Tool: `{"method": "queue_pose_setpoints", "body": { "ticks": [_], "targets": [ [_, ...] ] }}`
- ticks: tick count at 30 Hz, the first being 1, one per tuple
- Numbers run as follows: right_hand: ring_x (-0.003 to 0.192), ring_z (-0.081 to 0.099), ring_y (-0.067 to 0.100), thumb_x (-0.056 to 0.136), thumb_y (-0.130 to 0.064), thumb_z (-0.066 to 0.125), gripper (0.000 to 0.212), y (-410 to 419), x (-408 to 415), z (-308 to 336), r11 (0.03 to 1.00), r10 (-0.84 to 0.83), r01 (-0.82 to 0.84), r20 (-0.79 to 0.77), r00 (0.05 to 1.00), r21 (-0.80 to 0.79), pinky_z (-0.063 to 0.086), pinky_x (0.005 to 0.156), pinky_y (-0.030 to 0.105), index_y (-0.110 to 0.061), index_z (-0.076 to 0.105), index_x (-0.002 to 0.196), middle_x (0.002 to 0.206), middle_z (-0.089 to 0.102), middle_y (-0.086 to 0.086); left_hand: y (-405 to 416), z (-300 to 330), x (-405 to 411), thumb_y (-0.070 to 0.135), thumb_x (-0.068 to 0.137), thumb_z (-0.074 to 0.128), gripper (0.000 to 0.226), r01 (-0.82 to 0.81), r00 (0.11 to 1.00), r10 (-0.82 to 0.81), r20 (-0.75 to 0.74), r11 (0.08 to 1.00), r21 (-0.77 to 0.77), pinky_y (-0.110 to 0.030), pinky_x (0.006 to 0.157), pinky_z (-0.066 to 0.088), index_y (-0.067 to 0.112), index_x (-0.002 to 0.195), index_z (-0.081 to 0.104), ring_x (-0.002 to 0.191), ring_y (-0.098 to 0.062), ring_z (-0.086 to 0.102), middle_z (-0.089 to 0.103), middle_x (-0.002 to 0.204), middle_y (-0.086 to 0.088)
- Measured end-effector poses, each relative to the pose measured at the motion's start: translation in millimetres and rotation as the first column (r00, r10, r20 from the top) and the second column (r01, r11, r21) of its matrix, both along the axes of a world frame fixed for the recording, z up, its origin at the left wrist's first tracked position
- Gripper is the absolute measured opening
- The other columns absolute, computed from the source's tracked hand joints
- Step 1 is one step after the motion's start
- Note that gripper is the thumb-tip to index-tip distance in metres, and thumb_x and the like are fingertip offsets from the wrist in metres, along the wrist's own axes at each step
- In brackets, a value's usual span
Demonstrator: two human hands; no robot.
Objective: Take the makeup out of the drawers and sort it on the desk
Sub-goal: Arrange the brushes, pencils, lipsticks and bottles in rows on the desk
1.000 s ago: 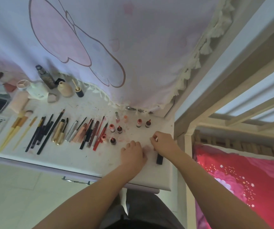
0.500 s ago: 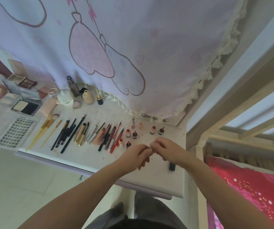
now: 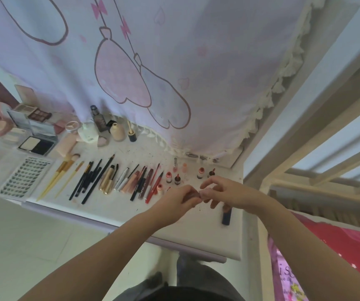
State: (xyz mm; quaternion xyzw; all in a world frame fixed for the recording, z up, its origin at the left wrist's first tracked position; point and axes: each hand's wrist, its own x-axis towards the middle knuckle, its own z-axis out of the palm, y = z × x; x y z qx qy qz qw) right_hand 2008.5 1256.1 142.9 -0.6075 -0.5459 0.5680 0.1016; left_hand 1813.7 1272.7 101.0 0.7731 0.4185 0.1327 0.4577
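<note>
Both hands meet above the right part of the desk, fingertips together on one small makeup item. Left hand: fingers curled, thumb and forefinger pinching the item's left end. Right hand: thumb and forefinger pinching the right end, remaining fingers spread and slightly bent. Item: short, pale pinkish to brownish, mostly covered by fingertips; exact kind cannot be told. It is held in the air just clear of the desk surface, between the row of small red-capped bottles and the dark blue tube lying near the right edge. Sorted makeup on the desk, left to right: lash tray, gold-handled brushes, black pencils and brushes, gold mascara tubes, lip pencils and pink tubes. Palettes and compacts at far left, foundation bottles along the curtain
</note>
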Motion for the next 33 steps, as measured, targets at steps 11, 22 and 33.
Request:
{"method": "queue_pose_setpoints", "body": {
  "ticks": [11, 22, 33],
  "targets": [
    [0.060, 0.058, 0.003, 0.093, -0.052, 0.044, 0.031, 3.5, 2.5, 4.2, 0.998, -0.046, 0.044, -0.044, 0.998, -0.034, 0.044, 0.052, 0.017, -0.026, 0.061, 0.096, 0.077, 0.066, -0.007, 9.3, 5.5, 2.6, 0.038, 0.092, 0.052, 0.009, 0.022, 1.000, -0.021, -0.021, 0.997, 0.077, -0.010, 0.065, 0.038, 0.034, 0.099, 0.053, 0.077, 0.010, 0.052, 0.054, 0.083, 0.023],
    [0.059, 0.055, 0.005, 0.094, -0.054, 0.041, 0.042, -1.5, 6.4, 3.4, 0.995, 0.037, -0.042, -0.051, 0.998, -0.090, 0.042, 0.054, 0.017, -0.019, 0.061, 0.106, 0.075, 0.067, -0.007, 5.4, 5.3, 2.0, 0.038, 0.093, 0.050, 0.016, 0.066, 0.998, -0.066, -0.026, 0.998, 0.023, -0.009, 0.063, 0.037, 0.027, 0.101, 0.059, 0.071, 0.010, 0.052, 0.058, 0.078, 0.021],
    [0.075, 0.060, 0.000, 0.091, -0.040, 0.057, 0.023, -9.3, 28.4, 2.8, 0.994, 0.099, -0.101, -0.048, 0.994, -0.038, 0.046, 0.065, 0.019, -0.022, 0.055, 0.107, 0.095, 0.068, -0.007, 11.9, 6.9, -4.0, 0.045, 0.098, 0.036, 0.041, 0.172, 0.980, -0.041, 0.193, 0.658, -0.733, -0.014, 0.047, 0.034, 0.011, 0.099, 0.059, 0.052, -0.005, 0.038, 0.052, 0.066, 0.007]
  ]
}}
